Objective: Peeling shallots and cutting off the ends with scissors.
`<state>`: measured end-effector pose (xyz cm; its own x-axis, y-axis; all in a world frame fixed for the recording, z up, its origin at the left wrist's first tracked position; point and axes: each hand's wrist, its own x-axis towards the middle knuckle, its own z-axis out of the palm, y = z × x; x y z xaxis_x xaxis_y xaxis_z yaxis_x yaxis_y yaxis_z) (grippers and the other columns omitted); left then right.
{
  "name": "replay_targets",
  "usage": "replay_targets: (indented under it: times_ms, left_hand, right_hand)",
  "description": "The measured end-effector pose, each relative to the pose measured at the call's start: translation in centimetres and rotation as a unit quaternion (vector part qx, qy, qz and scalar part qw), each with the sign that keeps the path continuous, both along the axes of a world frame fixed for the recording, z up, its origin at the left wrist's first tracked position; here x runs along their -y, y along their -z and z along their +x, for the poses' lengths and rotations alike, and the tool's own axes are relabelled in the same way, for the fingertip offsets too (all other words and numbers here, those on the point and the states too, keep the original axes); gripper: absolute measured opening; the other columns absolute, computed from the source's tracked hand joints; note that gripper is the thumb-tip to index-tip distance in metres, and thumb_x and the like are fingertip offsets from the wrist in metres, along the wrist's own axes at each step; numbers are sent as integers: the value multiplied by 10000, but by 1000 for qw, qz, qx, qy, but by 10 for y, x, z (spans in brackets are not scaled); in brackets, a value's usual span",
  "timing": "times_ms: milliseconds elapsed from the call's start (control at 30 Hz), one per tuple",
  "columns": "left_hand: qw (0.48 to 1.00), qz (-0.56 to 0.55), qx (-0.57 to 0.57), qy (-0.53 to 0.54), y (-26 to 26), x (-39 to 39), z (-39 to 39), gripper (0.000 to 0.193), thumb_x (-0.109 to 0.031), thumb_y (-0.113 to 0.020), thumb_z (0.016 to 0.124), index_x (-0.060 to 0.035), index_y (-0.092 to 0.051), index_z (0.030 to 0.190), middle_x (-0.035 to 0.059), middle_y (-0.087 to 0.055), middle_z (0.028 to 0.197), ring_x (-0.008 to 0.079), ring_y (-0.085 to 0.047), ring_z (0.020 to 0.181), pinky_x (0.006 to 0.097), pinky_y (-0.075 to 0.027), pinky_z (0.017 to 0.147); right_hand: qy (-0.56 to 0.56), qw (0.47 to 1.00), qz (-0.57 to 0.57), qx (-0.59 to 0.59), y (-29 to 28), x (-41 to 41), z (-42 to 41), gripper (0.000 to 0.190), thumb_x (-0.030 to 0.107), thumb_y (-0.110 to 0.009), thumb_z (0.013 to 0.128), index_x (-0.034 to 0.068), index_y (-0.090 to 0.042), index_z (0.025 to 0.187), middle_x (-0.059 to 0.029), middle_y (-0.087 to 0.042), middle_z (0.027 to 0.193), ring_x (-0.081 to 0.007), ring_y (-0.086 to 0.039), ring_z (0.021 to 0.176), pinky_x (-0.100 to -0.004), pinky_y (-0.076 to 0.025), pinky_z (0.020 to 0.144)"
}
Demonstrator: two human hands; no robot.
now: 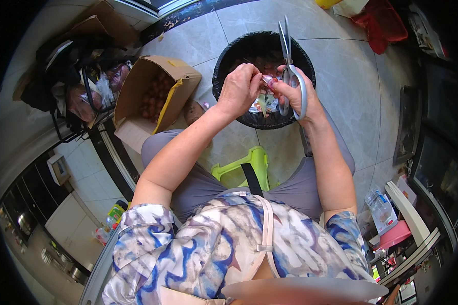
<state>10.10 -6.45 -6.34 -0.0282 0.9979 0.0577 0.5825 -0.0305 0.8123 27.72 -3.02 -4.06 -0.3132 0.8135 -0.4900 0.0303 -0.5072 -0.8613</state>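
My left hand (241, 89) has its thumb and fingertips pinched at the pale tip of a small purple-red shallot (268, 81). My right hand (303, 91) grips the shallot's other side between thumb and fingers. Hooked in that same hand is a pair of grey-handled scissors (286, 47), blades slightly apart and pointing away from me. Both hands are above a round bin lined with a black plastic bag (267, 124). Inside it lie dry skins and crumpled plastic scraps (265, 103), partly hidden by my hands. The fingertips of my left hand partly cover the shallot.
Left of the bin, a cardboard box (187, 70) lies tipped open, with many small reddish-brown bulbs (158, 95) inside. A lime-green plastic stool (240, 164) shows between my knees. Bagged items fill a black metal rack (87, 87). A red plastic container (393, 30) is at far right.
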Motion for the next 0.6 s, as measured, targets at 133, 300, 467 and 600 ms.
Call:
replay_targets:
  times_ms: [133, 300, 467, 600]
  left_hand:
    - [1000, -5, -19, -3, 14, 1, -2, 112, -93, -603, 875, 15, -578, 868, 194, -616, 829, 374, -620, 794, 429, -490, 703]
    - [994, -52, -98, -21, 34, 2, -11, 117, -84, -618, 854, 14, -611, 918, 197, -635, 868, 365, -637, 819, 421, -506, 729]
    - [994, -93, -48, 36, 37, 6, -13, 190, -97, -640, 849, -13, -680, 1014, 185, -664, 887, 294, -680, 825, 370, -525, 721]
    - [987, -149, 18, 57, 22, 3, -10, 193, -173, -663, 881, -14, -715, 977, 153, -682, 756, 207, -693, 695, 319, -527, 616]
  right_hand:
    - [-34, 999, -12, 8, -6, 1, -1, 457, 138, -742, 774, -13, -541, 1156, -25, -609, 794, -74, -538, 614, -231, -431, 545]
    - [-14, 999, -29, -18, -7, 1, 0, 457, 129, -717, 788, -12, -527, 1179, -45, -642, 843, -95, -577, 664, -240, -452, 566]
    - [3, 997, -41, -68, -2, -7, 11, 468, 105, -680, 818, -15, -486, 1226, -71, -666, 922, -133, -643, 775, -244, -474, 630]
    - [22, 996, -54, -67, -8, -6, 9, 455, 100, -676, 826, -8, -487, 1225, -74, -663, 931, -134, -649, 800, -244, -475, 622]
